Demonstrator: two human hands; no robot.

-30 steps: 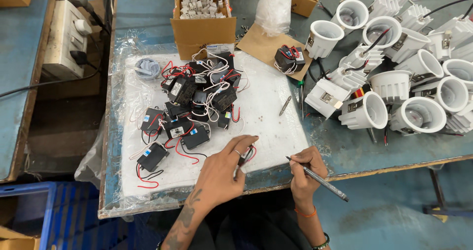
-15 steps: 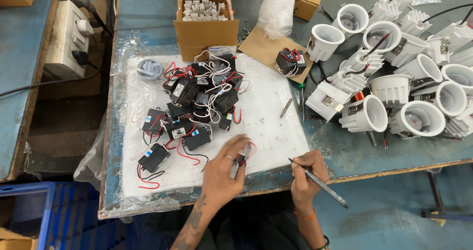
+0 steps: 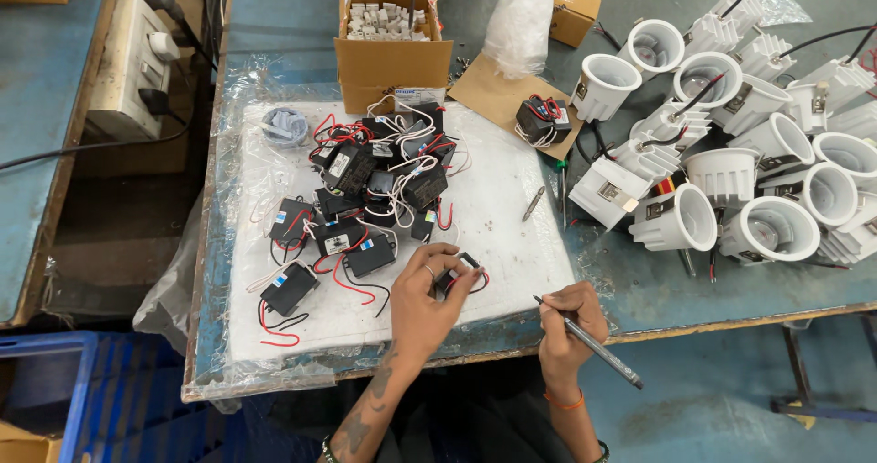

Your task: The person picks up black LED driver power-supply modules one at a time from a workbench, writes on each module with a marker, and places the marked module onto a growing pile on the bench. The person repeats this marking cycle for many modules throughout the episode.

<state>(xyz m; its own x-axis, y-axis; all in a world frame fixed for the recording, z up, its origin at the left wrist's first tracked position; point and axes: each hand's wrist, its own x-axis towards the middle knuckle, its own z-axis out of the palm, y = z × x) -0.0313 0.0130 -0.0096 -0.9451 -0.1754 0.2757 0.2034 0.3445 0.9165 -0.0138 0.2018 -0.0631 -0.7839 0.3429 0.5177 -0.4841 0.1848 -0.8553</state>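
Note:
My left hand (image 3: 427, 300) grips a small black driver box (image 3: 454, 276) with red and black wires, near the front edge of the white foam sheet (image 3: 498, 212). My right hand (image 3: 568, 321) holds a dark pen (image 3: 594, 344) like a pencil, its tip pointing left toward the box, just off the sheet's front right corner. A pile of the same black wired driver boxes (image 3: 375, 184) lies on the sheet behind my left hand. Two more lie apart at the left (image 3: 290, 285).
An open cardboard box of white connectors (image 3: 388, 38) stands at the back. Many white round lamp housings (image 3: 731, 171) crowd the right of the blue bench. A screwdriver bit (image 3: 533, 204), a tape roll (image 3: 283, 125) and a plastic bag (image 3: 521, 20) lie about. A socket block (image 3: 128, 66) sits left.
My left hand has lifted and turned the black box, fingers curled round it. My right hand with the pen has stayed near the same spot.

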